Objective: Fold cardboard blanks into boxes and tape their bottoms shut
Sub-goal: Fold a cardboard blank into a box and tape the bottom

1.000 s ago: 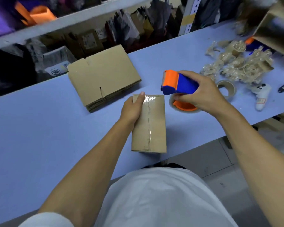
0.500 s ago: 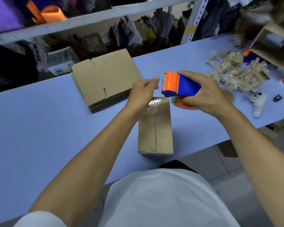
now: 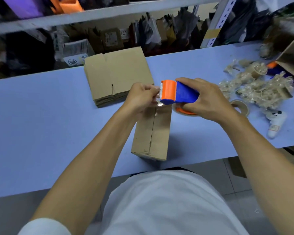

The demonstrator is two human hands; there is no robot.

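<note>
Box lies lengthwise away from the person; left hand, lifted off it, now pinches tape at the dispenser gripped by right hand.

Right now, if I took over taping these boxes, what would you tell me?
Right hand grips the tape dispenser above the table.
Left hand pinches the tape end at the dispenser's cutter.
The folded box stands in front of you, bottom up; only a bit of tape shows at its far end, and the seam looks untaped.
Left: tape the seam down, then fold the next one from the flat blanks stack.
</note>
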